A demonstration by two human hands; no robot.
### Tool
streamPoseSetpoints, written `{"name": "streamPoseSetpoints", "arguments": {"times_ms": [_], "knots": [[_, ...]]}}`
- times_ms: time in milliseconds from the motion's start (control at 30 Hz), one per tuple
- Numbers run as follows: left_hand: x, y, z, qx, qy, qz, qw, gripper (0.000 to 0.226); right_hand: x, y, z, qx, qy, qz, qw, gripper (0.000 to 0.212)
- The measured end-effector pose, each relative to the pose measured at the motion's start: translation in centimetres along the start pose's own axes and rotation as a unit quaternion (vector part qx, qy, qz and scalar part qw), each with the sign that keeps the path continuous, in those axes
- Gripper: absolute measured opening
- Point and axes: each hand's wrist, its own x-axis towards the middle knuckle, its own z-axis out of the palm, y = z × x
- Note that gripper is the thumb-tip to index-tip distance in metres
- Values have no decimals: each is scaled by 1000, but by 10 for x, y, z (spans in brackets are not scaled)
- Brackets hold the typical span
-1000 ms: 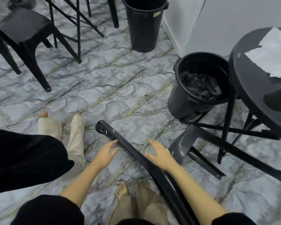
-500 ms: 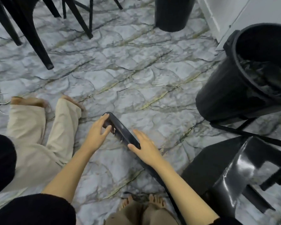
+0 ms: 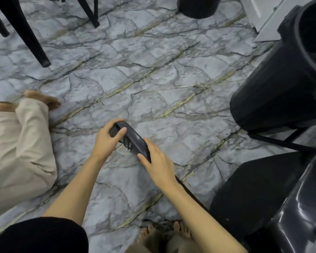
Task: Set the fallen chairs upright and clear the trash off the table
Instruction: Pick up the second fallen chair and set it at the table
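Note:
A black plastic chair lies tipped over on the marble floor; the top rail of its backrest (image 3: 133, 138) points up and left in the middle of the view, and its glossy seat and legs (image 3: 288, 203) fill the lower right. My left hand (image 3: 108, 141) is wrapped around the rail's rounded end, thumb over the top. My right hand (image 3: 157, 163) grips the same rail a little lower down, fingers curled over its edge. The table and its trash are out of view.
A black bin (image 3: 281, 84) with a dark liner stands at the right, close to the chair. A second black bin (image 3: 197, 6) is at the top. Legs of an upright black chair (image 3: 31, 37) stand top left. Another person's beige-trousered legs (image 3: 24, 143) lie at the left.
My head has dropped closer to the floor. Both hands went from reaching toward the backrest rail to closing on it, the left at its end and the right just below.

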Motion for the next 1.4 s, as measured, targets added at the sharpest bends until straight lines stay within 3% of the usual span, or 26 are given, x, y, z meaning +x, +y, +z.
{"name": "streamPoseSetpoints", "arguments": {"times_ms": [267, 633, 767, 900, 1067, 1200, 1400], "knots": [[-28, 31, -15, -9, -27, -6, 1000, 29, -33, -18, -21, 30, 16, 11, 999, 52], [-164, 212, -21, -7, 1, 94, 996, 35, -189, -59, -152, 146, 66, 36, 986, 49], [-228, 266, -24, 40, -26, 164, 985, 28, -263, -76, -192, 213, 91, 95, 968, 42], [-287, 306, -23, 76, -70, 201, 974, 40, -332, -90, -219, 265, 128, 143, 945, 38], [-348, 341, -13, 89, -126, 223, 963, 45, -406, -86, -240, 304, 180, 156, 923, 43], [-397, 371, 0, 98, -159, 255, 949, 41, -464, -77, -258, 305, 217, 147, 916, 36], [-452, 418, 13, 125, -278, 321, 897, 45, -550, -59, -288, 303, 274, 118, 905, 33]]}}
